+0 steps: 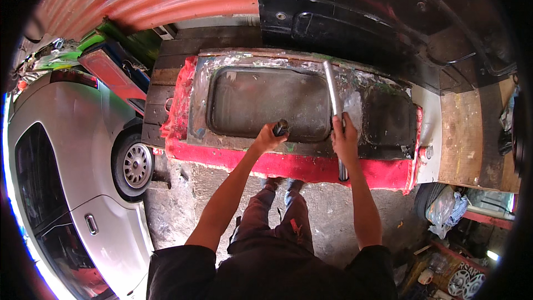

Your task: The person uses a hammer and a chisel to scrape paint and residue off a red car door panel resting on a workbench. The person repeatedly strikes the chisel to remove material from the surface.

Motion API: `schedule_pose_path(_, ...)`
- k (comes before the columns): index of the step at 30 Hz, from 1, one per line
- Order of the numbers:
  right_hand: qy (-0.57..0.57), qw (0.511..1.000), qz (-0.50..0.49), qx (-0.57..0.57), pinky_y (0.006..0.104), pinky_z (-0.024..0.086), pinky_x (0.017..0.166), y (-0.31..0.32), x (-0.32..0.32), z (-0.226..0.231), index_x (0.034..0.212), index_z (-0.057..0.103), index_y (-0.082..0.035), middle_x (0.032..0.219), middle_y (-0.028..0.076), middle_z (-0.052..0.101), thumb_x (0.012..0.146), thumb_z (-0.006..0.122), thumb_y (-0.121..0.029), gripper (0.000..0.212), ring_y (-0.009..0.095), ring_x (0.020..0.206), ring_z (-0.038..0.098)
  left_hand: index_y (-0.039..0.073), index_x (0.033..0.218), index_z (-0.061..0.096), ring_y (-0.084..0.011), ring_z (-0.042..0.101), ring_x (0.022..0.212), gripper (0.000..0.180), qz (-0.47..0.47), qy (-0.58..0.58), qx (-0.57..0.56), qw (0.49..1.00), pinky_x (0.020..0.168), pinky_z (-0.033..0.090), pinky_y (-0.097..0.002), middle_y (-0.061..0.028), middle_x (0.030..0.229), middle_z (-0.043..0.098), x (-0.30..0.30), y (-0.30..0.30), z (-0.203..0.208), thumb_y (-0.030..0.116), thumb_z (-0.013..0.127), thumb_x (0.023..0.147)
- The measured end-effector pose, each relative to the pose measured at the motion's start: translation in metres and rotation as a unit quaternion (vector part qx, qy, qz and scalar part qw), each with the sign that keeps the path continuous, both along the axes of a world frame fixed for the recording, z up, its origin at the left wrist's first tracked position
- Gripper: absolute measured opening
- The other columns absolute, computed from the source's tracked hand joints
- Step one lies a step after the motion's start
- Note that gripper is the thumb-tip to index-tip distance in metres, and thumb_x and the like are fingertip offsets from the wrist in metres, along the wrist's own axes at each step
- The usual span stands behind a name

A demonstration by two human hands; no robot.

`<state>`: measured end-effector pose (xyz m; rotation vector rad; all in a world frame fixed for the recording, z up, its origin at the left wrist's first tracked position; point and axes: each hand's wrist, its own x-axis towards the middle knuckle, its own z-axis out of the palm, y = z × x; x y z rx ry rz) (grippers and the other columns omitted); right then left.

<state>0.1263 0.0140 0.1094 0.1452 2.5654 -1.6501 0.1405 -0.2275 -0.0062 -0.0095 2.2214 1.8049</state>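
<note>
Currently left hand (pixel 267 140) has fingers round dark tool (pixel 282 128), right hand (pixel 346 143) round bar (pixel 332 88), both over panel (pixel 266 100); bag (pixel 442 210) contents unclear.

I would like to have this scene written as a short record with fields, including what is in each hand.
Left hand: holds a small dark object; its exact kind is unclear
Right hand: grips a long metal tool, its silver end pointing away from the person
Workpiece: worn panel with a large recessed area, lying flat
Under it: red cloth
Left side: silver car
Far side: black panel and orange-red corrugated sheet
</note>
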Motion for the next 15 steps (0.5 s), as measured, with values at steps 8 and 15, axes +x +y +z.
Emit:
schedule_pose_path(8, 0.106, 0.95, 0.191, 0.225, 0.0425, 0.048, 0.059, -0.004, 0.041, -0.055, 0.103, 0.054, -0.001, 0.073, 0.019, 0.062, 0.097, 0.056, -0.037, 0.037, 0.035, 0.061, 0.064, 0.001, 0.074, 0.061, -0.0063, 0.047, 0.053, 0.022, 0.025, 0.033, 0.028, 0.999, 0.048, 0.037, -0.0297, 0.0022, 0.056, 0.052, 0.004, -0.002, -0.036, 0.017, 0.075, 0.079)
schedule_pose_path(15, -0.029, 0.997, -0.014, -0.075, 0.0316, 0.041, 0.045, 0.007, 0.007, -0.003, 0.105, 0.055, -0.003, 0.06, 0.004, 0.051, 0.099, 0.054, -0.039, 0.037, 0.011, 0.048, 0.051, 0.002, 0.077, 0.062, -0.0066, 0.048, 0.056, 0.018, -0.014, 0.054, 0.008, 0.998, 0.05, 0.038, -0.0285, 0.0014, 0.06, 0.054, -0.003, 0.001, -0.015, 0.014, 0.075, 0.08)
